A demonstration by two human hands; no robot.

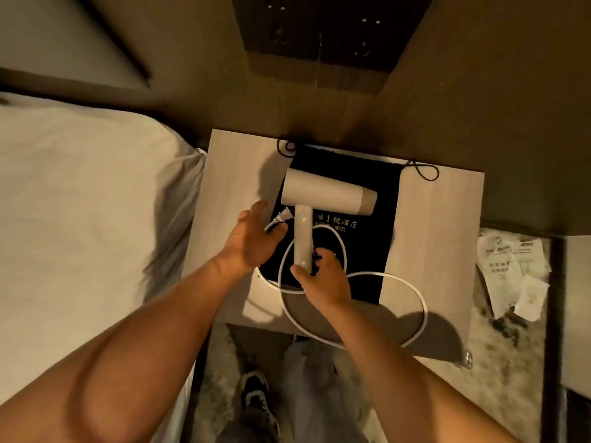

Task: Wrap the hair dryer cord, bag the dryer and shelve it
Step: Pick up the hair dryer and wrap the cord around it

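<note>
A white hair dryer [323,193] lies on a black drawstring bag [371,251] with gold lettering, on a pale wooden bedside table [435,238]. Its white cord [412,289] spreads in loose loops over the bag and the table's front part. The plug [283,216] lies just left of the handle. My right hand [323,276] grips the lower end of the dryer's handle. My left hand [256,238] is at the cord just behind the plug, fingers curled around it.
A bed with white linen [83,199] is at the left, close against the table. Crumpled papers [515,270] lie on the floor at the right. A dark wall panel [329,30] is behind the table. My shoe [256,394] shows below.
</note>
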